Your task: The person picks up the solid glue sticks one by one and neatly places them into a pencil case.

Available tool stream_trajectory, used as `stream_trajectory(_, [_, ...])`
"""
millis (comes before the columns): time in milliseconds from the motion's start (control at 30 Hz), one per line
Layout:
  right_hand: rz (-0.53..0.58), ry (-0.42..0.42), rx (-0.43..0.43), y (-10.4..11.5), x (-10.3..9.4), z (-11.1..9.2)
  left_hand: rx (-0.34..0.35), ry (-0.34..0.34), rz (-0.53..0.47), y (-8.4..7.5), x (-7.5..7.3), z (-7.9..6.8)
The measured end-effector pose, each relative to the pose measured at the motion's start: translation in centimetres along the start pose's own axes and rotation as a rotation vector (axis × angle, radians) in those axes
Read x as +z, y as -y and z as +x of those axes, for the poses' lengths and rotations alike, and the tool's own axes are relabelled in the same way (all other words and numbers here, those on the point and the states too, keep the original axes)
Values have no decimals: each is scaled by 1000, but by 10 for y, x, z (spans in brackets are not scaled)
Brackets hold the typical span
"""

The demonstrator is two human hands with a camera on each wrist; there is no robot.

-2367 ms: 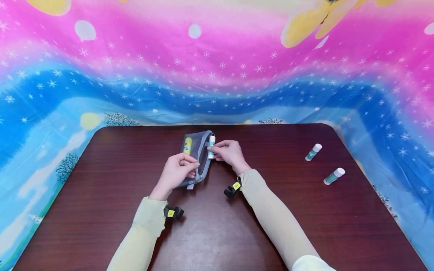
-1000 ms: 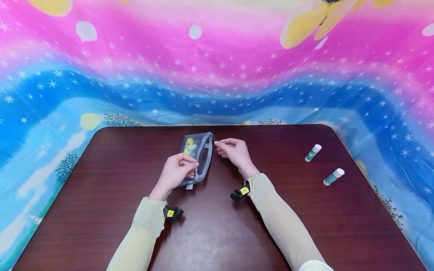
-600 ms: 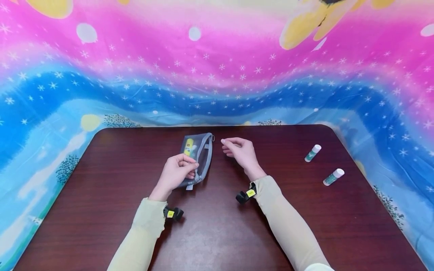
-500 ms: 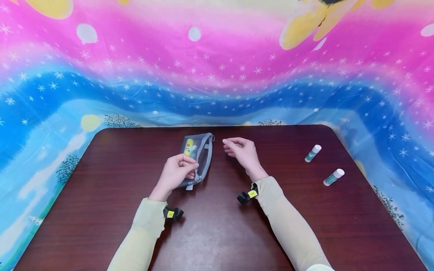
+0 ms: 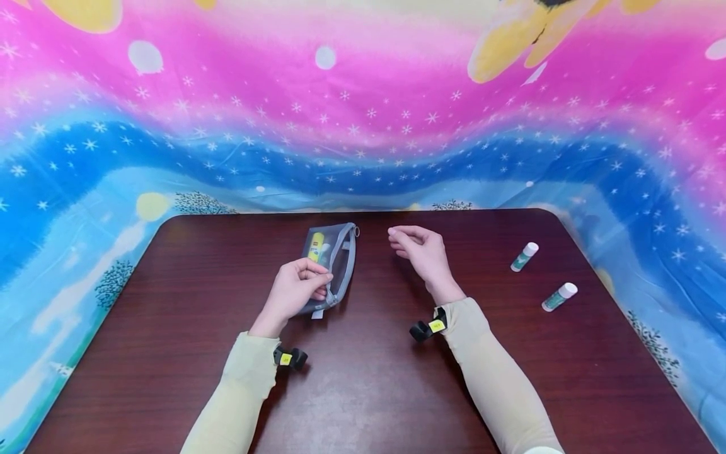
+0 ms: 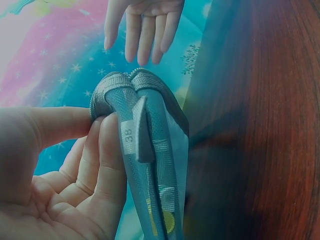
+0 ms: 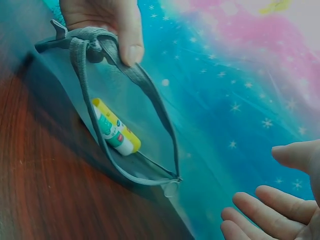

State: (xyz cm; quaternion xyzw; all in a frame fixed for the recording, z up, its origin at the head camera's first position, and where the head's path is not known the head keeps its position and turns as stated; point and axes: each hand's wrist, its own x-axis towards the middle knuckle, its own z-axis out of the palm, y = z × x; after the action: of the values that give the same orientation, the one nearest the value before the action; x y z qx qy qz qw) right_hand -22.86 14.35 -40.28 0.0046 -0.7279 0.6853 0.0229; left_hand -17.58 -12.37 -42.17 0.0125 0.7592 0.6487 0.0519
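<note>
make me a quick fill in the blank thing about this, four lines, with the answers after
The left grip pinches the mesh pouch, its mouth not shut but ____. Inside, the white-and-green tube lies beside one coloured ____. The number of tubes outside the pouch, on the table, is ____. What the right grip holds is ____.

Missing words: open; yellow; two; nothing.

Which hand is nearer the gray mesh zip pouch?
Left: the left hand pinches the mesh zip pouch by its rim; the right hand is apart, to its right.
</note>
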Motion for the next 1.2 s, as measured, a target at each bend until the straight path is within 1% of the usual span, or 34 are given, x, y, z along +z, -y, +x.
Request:
stream_trajectory(200, [-3,-14,-20,3,-12,0,-2,-3,8,0,0,0])
stream_trajectory(467, [-11,-64,-27,8,-26,-1,-9,-6,15,0,0,1])
stream_trajectory(667, [-13,-98,-37,10,-35,-1,-1,1,9,0,0,0])
stream_trajectory(900, [-47,-131,-53,10,-48,-2,-3,-2,13,1,-1,1])
stream_trajectory(1200, [-101,-194,-66,11,-68,-6,-1,-2,18,1,-1,1])
